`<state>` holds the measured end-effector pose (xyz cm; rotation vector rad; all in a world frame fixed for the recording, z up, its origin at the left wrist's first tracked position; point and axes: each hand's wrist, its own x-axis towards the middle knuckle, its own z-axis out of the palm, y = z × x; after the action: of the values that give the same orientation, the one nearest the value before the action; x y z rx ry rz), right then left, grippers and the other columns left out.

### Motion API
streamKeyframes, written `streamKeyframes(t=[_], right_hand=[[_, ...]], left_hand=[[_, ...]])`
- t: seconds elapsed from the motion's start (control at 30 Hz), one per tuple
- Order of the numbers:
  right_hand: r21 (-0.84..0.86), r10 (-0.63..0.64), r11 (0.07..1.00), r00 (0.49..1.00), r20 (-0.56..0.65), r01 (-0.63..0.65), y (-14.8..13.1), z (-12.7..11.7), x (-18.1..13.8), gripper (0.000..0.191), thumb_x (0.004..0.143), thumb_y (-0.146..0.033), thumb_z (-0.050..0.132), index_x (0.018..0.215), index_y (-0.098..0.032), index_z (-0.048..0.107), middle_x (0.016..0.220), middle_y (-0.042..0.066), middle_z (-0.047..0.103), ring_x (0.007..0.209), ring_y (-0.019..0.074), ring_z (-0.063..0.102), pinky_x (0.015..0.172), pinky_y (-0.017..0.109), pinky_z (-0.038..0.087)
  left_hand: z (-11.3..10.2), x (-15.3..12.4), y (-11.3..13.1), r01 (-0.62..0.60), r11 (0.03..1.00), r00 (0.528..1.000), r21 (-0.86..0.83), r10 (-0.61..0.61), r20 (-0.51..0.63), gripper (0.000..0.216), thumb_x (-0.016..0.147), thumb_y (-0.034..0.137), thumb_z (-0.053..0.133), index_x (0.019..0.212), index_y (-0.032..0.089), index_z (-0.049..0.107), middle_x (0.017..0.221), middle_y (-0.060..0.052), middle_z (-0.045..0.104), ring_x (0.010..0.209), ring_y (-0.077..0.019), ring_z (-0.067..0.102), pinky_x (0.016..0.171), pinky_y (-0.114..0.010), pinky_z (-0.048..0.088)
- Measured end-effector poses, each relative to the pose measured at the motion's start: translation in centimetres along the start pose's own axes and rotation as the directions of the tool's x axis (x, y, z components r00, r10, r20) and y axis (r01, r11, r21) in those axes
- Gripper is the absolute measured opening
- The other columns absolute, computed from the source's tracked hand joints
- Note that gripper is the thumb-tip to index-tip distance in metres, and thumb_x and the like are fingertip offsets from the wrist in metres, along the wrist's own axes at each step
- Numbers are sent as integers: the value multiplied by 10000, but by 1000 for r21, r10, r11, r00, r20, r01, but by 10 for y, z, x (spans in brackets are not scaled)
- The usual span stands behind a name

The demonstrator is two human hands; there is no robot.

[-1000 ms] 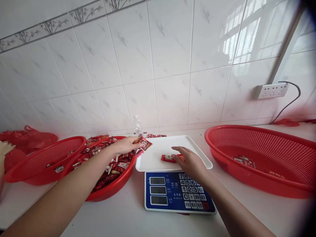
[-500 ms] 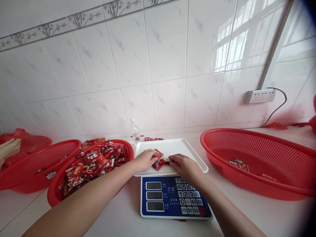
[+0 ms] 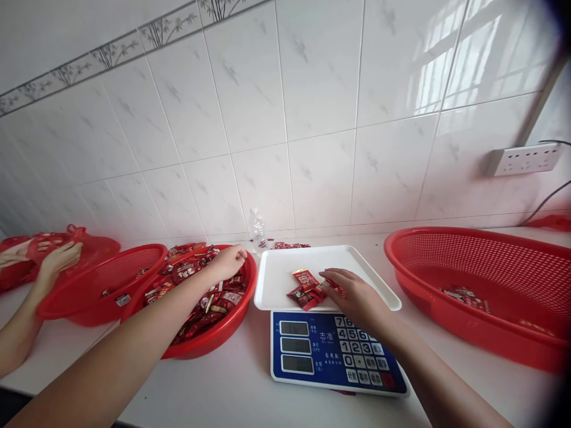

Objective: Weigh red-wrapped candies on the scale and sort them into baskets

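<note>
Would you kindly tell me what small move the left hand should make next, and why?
I would probably lower the left hand to the heap of red packets and take one: that hand appears to be over the filled basket with no packet visible in its grasp, while the right hand is at the few packets on the white tray.

The left forearm [image 3: 143,333] and right forearm [image 3: 423,368] extend forward, the left hand [image 3: 231,261] with curled fingers, the right hand [image 3: 352,291] palm down, fingers loosely bent.
</note>
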<state>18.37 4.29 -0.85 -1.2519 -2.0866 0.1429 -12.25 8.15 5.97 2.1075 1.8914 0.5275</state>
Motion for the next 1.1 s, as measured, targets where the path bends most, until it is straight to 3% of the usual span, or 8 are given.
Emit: streamKeyframes(t=[0.13,0.23,0.33,0.43,0.57,0.77,0.93,1.1], right_hand=[[3,1,1000,1000,-6,-1,0,1,0,344,889,-371,419,1119,-221,626,1154,84,639,1058,238,589,887,397,484],[8,16,1000,1000,0,-16,-2,0,0,339,885,-360,422,1113,-215,627,1145,82,644,1050,237,591,888,397,481],[13,34,999,999,4,-34,-3,-3,-1,338,882,-363,425,1110,-218,628,1143,77,646,1051,239,590,887,394,476],[20,50,999,999,-1,-50,-4,-6,0,328,879,-349,424,1108,-228,627,1144,70,647,1051,236,592,884,387,473],[18,96,995,995,-7,-96,-5,-11,1,307,872,-330,433,1093,-243,628,1121,61,658,1042,238,599,867,385,477],[29,125,992,992,0,-125,-7,-16,1,311,869,-325,433,1094,-231,625,1116,68,660,1034,234,605,854,372,480],[56,128,990,992,0,-128,-7,-14,1,312,870,-330,436,1099,-225,619,1126,63,657,1043,236,595,861,380,472],[71,129,989,991,-21,-127,-6,-15,0,297,872,-334,441,1093,-244,618,1115,50,660,1027,229,602,842,368,477]], left_hand=[[-5,-8,-28,67,989,981,131,-89,174,250,632,236,650,877,190,626,946,-59,701,887,-239,640,770,-290,477],[7,-10,-30,56,975,957,213,-114,268,295,597,285,684,873,188,642,944,-86,708,857,-272,646,741,-314,474],[21,-4,-27,48,962,951,267,-125,282,382,612,305,670,971,179,630,998,-132,696,834,-292,648,697,-330,471],[29,1,-25,13,959,964,283,-87,252,360,645,275,640,991,178,618,1029,-149,684,835,-282,644,689,-321,459],[27,2,-25,-40,965,982,260,-10,190,139,710,210,568,834,208,630,954,-101,699,798,-233,637,669,-281,434],[-7,8,-22,-31,974,999,225,36,-19,102,756,288,528,725,214,591,642,-9,614,610,-173,555,567,-246,362],[-35,13,5,-75,983,977,169,107,-187,185,782,335,471,830,206,595,570,40,500,534,-137,454,529,-231,305],[-27,12,46,-252,963,954,98,265,-144,214,783,349,481,837,202,627,607,45,505,555,-118,437,538,-215,308]])
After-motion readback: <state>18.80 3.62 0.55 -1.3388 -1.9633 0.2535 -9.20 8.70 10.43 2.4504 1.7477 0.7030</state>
